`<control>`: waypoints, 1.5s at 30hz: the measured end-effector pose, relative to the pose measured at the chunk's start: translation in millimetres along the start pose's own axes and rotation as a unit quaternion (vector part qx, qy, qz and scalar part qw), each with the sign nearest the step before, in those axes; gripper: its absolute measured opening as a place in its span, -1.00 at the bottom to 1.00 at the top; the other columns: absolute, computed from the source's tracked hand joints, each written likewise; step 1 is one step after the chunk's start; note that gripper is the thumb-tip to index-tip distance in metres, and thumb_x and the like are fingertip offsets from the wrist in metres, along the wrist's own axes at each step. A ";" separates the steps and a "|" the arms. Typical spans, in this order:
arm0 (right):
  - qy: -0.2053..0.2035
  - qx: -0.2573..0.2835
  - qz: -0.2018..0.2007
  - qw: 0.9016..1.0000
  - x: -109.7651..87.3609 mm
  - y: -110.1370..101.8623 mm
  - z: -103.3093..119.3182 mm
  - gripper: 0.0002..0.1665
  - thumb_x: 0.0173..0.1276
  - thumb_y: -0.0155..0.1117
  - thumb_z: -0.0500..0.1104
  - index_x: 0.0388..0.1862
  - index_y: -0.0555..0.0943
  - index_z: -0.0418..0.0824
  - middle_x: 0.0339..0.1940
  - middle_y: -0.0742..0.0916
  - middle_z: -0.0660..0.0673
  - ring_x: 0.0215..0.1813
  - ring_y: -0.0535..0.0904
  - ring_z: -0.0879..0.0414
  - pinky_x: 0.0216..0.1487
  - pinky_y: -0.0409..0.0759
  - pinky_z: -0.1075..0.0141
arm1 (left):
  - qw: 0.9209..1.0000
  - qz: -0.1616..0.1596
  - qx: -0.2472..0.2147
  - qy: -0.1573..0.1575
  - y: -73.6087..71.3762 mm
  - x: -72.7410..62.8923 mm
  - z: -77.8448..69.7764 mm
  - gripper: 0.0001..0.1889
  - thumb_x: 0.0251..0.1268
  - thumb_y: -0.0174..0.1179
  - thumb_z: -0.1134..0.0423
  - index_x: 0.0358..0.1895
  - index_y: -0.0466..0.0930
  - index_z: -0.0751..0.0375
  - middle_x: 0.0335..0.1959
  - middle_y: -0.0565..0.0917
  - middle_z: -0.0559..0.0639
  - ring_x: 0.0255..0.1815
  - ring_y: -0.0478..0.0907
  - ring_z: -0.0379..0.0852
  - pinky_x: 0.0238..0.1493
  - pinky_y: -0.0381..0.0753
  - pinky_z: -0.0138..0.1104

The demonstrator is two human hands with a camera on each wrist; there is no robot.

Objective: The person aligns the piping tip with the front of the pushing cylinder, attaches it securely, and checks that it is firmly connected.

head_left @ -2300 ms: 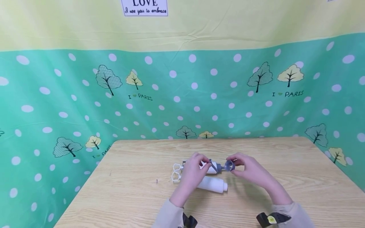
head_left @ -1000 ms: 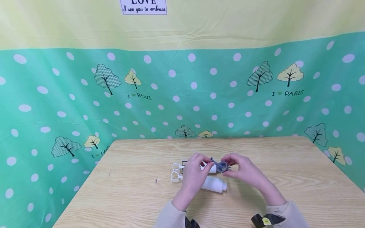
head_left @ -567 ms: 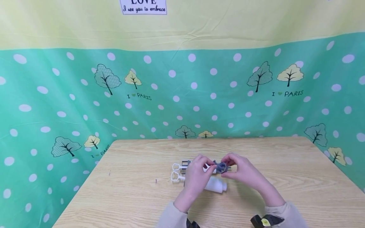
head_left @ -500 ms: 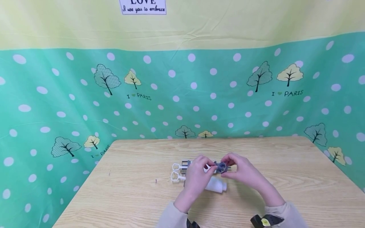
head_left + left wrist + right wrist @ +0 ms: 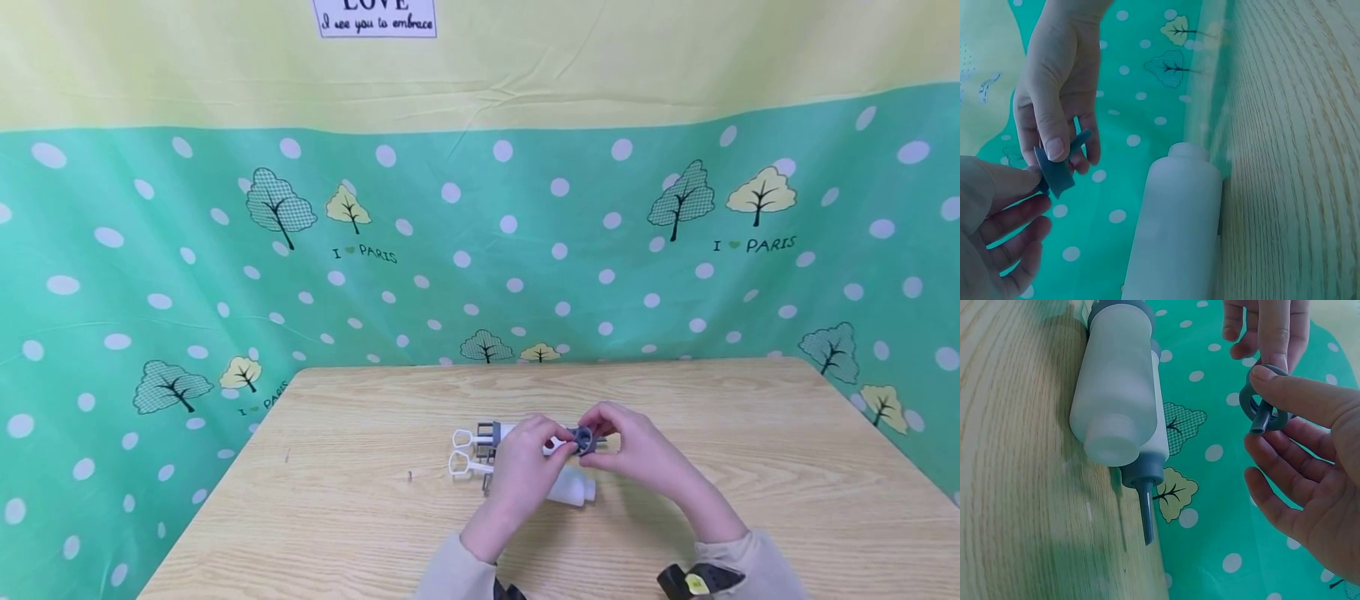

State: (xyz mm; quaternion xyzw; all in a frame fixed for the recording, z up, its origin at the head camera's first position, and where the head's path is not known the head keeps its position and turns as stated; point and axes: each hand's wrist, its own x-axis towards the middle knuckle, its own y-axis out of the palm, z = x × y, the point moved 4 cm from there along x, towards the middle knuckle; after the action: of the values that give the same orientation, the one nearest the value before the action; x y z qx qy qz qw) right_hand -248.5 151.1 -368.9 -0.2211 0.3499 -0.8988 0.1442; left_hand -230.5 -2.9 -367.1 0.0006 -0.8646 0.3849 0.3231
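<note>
Above the table, my left hand (image 5: 525,462) and right hand (image 5: 630,437) meet at small dark grey plastic parts. My right thumb and fingers pinch a grey nozzle cap (image 5: 1057,175), whose short spout (image 5: 1262,419) points away from the left hand. A grey ring (image 5: 1245,400) sits around the spout in the right wrist view. The left thumb and index finger pinch the edge of the grey piece from the other side. Beneath the hands lie two white syringe-like tubes; the nearer tube (image 5: 1113,381) ends in a bare neck, the farther tube (image 5: 1159,412) in a grey nozzle (image 5: 1146,512).
White looped plunger handles (image 5: 460,462) stick out at the tubes' left ends, beside grey brackets (image 5: 486,432). A tiny dark bit (image 5: 410,476) lies on the wooden table (image 5: 337,517). Behind the table hangs a green and yellow printed curtain (image 5: 420,225).
My right hand has come left with the nozzle cap, and my left hand has shifted right with its grey ring. The two parts, apart at first, now overlap. The tubes have stayed put.
</note>
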 end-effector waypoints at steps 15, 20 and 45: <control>-0.013 -0.001 -0.002 1.000 -0.2 2.7 0.0 -0.58 -0.02 0.43 -0.03 -0.18 0.52 -0.09 -0.30 0.64 0.14 -0.24 0.55 0.28 -0.14 0.50 0.32 | 0.998 0.011 0.050 0.041 1.3 -0.1 -6.9 -0.93 0.07 0.27 0.20 -0.36 0.68 0.01 -0.39 0.67 -0.21 -0.33 0.56 -0.33 -0.28 0.48 -0.54; -0.005 0.001 -0.001 1.000 -0.3 2.6 1.6 -0.59 -0.04 0.45 -0.15 -0.18 0.53 -0.13 -0.30 0.63 0.13 -0.23 0.54 0.27 -0.13 0.51 0.27 | 0.997 0.017 0.051 0.047 1.5 0.6 -7.9 -0.93 0.06 0.28 0.21 -0.36 0.68 0.02 -0.38 0.67 -0.20 -0.32 0.56 -0.31 -0.25 0.49 -0.51; 0.007 -0.016 0.010 1.000 -4.2 -4.6 -12.7 -0.53 0.02 0.40 -0.17 -0.04 0.54 -0.18 -0.23 0.65 0.07 -0.20 0.57 0.21 -0.10 0.55 0.20 | 0.988 0.135 0.071 0.007 1.6 2.6 17.6 -0.78 0.03 0.30 0.10 -0.23 0.65 0.05 -0.23 0.63 -0.11 -0.20 0.55 -0.16 -0.18 0.51 -0.38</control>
State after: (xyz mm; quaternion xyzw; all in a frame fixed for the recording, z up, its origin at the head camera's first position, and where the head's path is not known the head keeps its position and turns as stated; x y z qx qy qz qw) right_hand -251.6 163.3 -375.3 -0.2140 0.3679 -0.8928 0.1473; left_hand -242.8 -12.9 -375.4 -0.0956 -0.8247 0.4857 0.2737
